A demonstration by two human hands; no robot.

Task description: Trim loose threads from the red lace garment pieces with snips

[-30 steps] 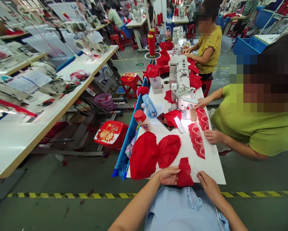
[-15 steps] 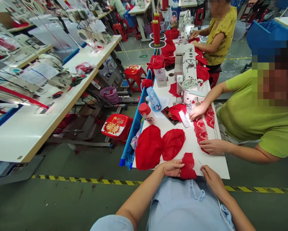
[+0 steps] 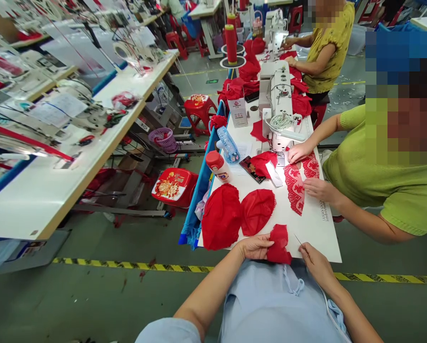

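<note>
My left hand [image 3: 257, 247] pinches the left side of a small red fabric piece [image 3: 279, 245] at the near edge of the white table. A thin, pointed metal tool [image 3: 297, 239] sticks out of the closed fingers of my right hand [image 3: 313, 261]; its exact kind is too small to make out. The tip stands to the right of the fabric piece, apart from it. Two rounded red fabric pieces [image 3: 221, 216] lie flat just beyond my left hand. Farther off, a co-worker's hands [image 3: 318, 189] rest on red lace [image 3: 294, 188] beside a sewing machine [image 3: 281, 102].
On the table [image 3: 308, 238] stand a red-capped bottle [image 3: 217, 166], a blue tape dispenser [image 3: 228, 145] and a small box [image 3: 238, 112]. A blue cloth trough [image 3: 195, 205] hangs along its left edge. A red stool [image 3: 173, 186] is on the floor to the left.
The co-worker's near hand has moved away from me, and the lace under it has shifted toward the machine. My own hands hold nearly the same pose.
</note>
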